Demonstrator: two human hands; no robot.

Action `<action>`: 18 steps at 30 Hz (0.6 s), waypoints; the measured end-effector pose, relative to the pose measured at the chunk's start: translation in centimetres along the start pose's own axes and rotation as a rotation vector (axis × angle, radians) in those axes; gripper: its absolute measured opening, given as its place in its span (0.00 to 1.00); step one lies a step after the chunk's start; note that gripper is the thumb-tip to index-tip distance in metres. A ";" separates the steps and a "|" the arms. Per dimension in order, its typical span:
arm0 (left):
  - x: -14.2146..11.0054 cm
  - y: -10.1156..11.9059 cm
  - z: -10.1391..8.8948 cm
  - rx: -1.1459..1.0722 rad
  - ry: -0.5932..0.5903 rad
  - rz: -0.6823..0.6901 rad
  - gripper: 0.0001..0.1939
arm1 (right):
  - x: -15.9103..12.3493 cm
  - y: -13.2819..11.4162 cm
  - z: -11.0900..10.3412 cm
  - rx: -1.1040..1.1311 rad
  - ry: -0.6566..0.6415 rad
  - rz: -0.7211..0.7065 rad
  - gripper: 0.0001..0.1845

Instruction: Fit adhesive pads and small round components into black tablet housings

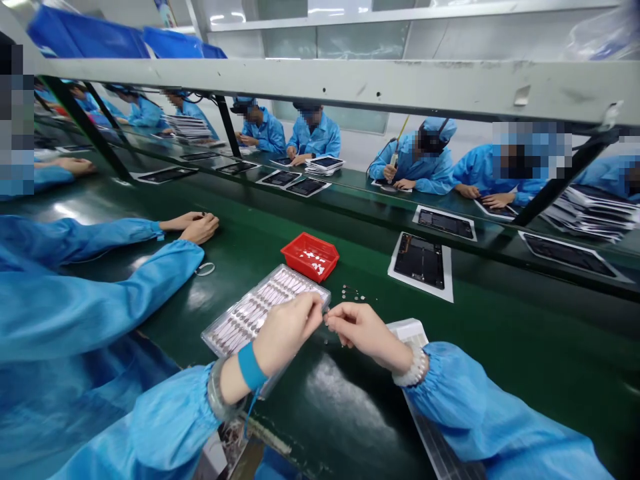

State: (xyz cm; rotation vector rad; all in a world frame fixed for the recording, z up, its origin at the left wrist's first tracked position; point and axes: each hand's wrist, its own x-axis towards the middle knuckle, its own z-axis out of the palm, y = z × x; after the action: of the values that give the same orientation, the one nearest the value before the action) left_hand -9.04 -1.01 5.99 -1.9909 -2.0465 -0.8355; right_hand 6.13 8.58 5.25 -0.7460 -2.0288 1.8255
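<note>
My left hand (pixel 287 328) and my right hand (pixel 361 329) meet fingertip to fingertip just above the green belt (pixel 350 400), both pinched on a tiny part too small to name. The left hand hovers over the near corner of a clear plastic tray (pixel 250 313) filled with rows of small silvery parts. A blue strap circles my left wrist and a bead bracelet my right. A few loose small parts (pixel 353 292) lie on the belt beyond my fingers. Under my right forearm lies a white-edged flat device (pixel 413 328), mostly hidden.
A red bin (pixel 310 256) with small white pieces stands behind the tray. An open tablet back (pixel 421 263) lies to the right. A co-worker's sleeves and hands (pixel 193 227) rest at the left. More workers in blue sit across a second belt, with stacked tablets (pixel 593 213).
</note>
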 end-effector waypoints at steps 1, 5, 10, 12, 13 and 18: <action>1.0 -0.3 -0.2 0.012 -0.001 -0.044 0.08 | 0.0 -0.1 -0.6 0.007 0.010 0.022 0.08; 6.4 -3.0 -0.3 0.088 -0.008 -0.207 0.06 | 0.4 0.2 -5.1 -0.156 0.147 0.084 0.09; 11.3 -7.6 1.8 0.214 -0.079 -0.357 0.08 | 1.1 1.8 -14.1 -0.477 0.459 0.120 0.20; 11.5 -8.7 2.5 0.253 -0.110 -0.362 0.10 | 0.9 2.8 -17.9 -0.569 0.538 0.146 0.18; 11.4 -8.9 2.7 0.269 -0.114 -0.349 0.11 | 0.7 3.3 -19.6 -0.628 0.581 0.170 0.17; 9.5 -6.4 1.6 0.278 -0.091 -0.161 0.17 | 0.1 5.6 -24.8 -0.952 0.725 0.223 0.12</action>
State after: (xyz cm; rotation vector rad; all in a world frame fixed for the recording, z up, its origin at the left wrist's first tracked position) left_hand -15.69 8.33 7.51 -1.7634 -2.2541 -0.4601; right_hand 20.63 29.30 3.18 -1.6189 -2.2135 0.3768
